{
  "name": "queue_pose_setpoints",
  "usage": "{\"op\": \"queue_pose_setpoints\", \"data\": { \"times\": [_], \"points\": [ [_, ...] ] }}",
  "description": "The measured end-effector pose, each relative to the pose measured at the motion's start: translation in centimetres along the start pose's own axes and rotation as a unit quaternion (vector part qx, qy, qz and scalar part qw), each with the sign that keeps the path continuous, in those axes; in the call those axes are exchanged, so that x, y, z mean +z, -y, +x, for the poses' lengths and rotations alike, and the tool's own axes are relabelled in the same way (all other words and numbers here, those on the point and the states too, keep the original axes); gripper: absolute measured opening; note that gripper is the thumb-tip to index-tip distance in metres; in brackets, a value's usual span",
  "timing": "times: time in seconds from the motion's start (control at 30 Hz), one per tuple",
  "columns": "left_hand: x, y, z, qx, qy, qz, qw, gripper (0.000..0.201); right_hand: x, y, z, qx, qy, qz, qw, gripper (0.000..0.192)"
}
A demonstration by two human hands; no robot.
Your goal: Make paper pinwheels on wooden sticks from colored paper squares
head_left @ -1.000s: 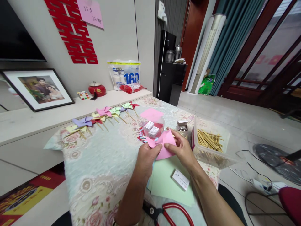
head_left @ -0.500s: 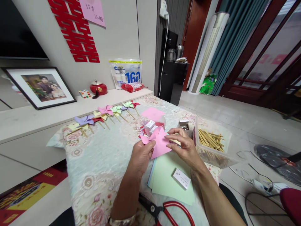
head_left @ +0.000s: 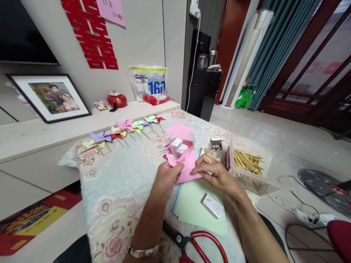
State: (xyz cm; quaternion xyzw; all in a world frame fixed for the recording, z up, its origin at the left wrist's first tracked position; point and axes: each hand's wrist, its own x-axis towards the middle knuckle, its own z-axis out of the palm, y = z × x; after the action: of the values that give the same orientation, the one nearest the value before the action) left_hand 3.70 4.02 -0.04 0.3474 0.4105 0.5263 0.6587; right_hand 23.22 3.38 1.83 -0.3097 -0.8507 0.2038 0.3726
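Pink paper square pinched in both hands over the surface

Pink paper [head_left: 188, 168] sits between my two hands, lifted just above the floral-cloth surface [head_left: 123, 182], in front of my chest. My left hand [head_left: 167, 179] has a narrow grip: thumb and fingertips closed on the paper's left corner, flaps bent in toward the middle. My right hand [head_left: 216, 173] is closed on the right edge, fingers curled over the top, holding the sheet taut. Both grips low and close together, probably so the folded points stay put at the centre.

Under my hands: a stack of coloured sheets, green on top [head_left: 197, 208], with a small white box [head_left: 213, 205] lying on it. Red-handled scissors [head_left: 203, 244] near the bottom edge, blades pointing left. Just beyond the paper, a clear round tub [head_left: 182, 144] with small white boxes inside, a loose pink sheet [head_left: 179, 129] behind it. A small open box of metal pins [head_left: 215, 146] just beside my right hand. Clear plastic bin of wooden sticks [head_left: 246, 160] to the right, near my right wrist. Row of finished paper pinwheels [head_left: 123, 129] on sticks along the far-left edge, well apart. Nothing blocks the paper itself; tub and pin box crowd the far side.
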Motion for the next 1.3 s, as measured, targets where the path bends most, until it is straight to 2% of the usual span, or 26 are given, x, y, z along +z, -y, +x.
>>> {"op": "queue_pose_setpoints", "data": {
  "times": [0.3, 0.6, 0.9, 1.03, 1.3],
  "points": [
    [0.4, 0.0, 0.0, 0.026, -0.027, 0.071, 0.997, 0.015, 0.0, 0.1, 0.1, 0.029, 0.046, -0.001, 0.998, 0.021],
    [0.5, 0.5, 0.2, 0.021, -0.023, 0.106, 0.994, 0.021, 0.5, 1.3, 0.6, 0.141, 0.009, 0.016, 0.990, 0.015],
    [1.0, 0.2, -0.3, 0.019, -0.005, 0.117, 0.993, 0.018, 1.4, 1.4, 0.8, 0.242, -0.022, 0.039, 0.969, 0.022],
    [1.3, 0.0, -0.5, 0.015, -0.008, 0.117, 0.993, 0.011, 1.6, 1.4, 0.8, 0.255, -0.024, 0.048, 0.965, 0.021],
    [1.4, 0.2, -0.4, 0.017, -0.011, 0.124, 0.992, 0.015, 1.4, 1.5, 0.8, 0.254, -0.022, 0.057, 0.965, 0.016]
  ]
}}
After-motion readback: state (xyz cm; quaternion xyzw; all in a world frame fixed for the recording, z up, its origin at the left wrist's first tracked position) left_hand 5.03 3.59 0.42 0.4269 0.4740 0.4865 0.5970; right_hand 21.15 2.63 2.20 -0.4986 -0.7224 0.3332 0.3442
